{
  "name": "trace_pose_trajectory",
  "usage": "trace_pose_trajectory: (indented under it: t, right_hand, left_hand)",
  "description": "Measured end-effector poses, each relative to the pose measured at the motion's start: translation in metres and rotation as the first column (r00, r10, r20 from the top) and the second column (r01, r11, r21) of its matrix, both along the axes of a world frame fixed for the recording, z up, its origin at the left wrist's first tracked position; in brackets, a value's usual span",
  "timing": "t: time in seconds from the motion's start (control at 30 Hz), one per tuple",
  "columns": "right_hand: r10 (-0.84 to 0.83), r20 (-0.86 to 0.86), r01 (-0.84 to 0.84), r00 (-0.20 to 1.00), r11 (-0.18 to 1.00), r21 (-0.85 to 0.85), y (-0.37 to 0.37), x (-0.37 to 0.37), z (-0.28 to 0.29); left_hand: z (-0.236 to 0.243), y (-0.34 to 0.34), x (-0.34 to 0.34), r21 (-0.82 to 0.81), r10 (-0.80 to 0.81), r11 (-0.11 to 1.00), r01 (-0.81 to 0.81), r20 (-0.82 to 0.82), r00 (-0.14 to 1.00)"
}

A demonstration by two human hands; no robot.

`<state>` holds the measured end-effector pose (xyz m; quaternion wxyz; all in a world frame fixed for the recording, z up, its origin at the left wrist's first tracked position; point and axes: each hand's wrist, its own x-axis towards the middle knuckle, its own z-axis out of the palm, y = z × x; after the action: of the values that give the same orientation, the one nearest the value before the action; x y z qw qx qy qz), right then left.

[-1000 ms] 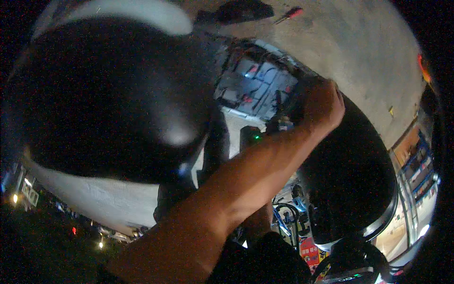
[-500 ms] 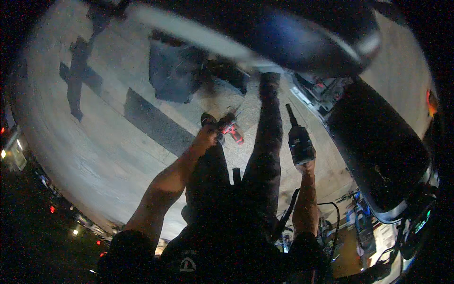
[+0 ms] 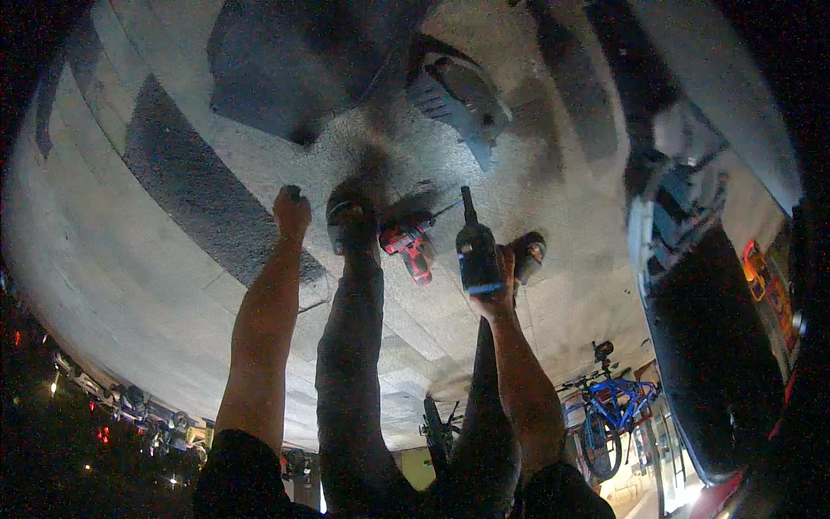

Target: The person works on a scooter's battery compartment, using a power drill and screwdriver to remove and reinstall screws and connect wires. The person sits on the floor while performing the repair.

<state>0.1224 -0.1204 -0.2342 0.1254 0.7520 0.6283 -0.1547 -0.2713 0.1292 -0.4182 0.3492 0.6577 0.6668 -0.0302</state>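
Note:
My right hand (image 3: 494, 298) is closed around the lower end of a black power tool (image 3: 478, 259) with a long narrow nose and a blue band. The tool's nose points away from me, above the pavement and beside my right shoe (image 3: 529, 253). On the left, my left hand (image 3: 292, 216) is closed, with a small dark thing (image 3: 295, 192) at its fingers; its kind cannot be made out. A red and black cordless drill (image 3: 410, 246) lies on the ground between my feet, close to my left shoe (image 3: 350, 216). A thin bit sticks out of it.
Ahead on the pavement lie a large dark panel (image 3: 268, 95) and a grey plastic part (image 3: 462, 108). A vehicle's dark body (image 3: 709, 346) stands at the right, with an orange object (image 3: 756, 270) beyond it. A blue bicycle (image 3: 609, 402) is behind on the right.
The view has shifted, and the vehicle's overhanging part has left the top. My left hand has moved left, away from the drill. My right hand has brought the power tool leftward, nearer the drill.

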Motion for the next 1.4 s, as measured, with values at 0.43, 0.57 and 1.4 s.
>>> trace_pose_trajectory:
  t: [0.43,0.57,1.4]
  right_hand:
    - [-0.32,-0.498,0.352,0.806,0.935,-0.032,-0.018,0.03,-0.04]
    - [-0.346,-0.339,0.349,0.875,0.936,-0.057,-0.043,0.051,-0.044]
    - [-0.756,-0.63,0.964,0.177,0.005,0.265,-0.059,0.253,0.116]
  left_hand:
    - [-0.029,0.014,0.042,0.295,-0.328,0.891,0.344,-0.104,0.939]
    - [-0.014,0.022,0.025,0.177,-0.322,0.93,0.323,-0.034,0.946]
    - [0.261,-0.107,0.333,-0.429,-0.069,0.823,0.372,0.576,0.815]
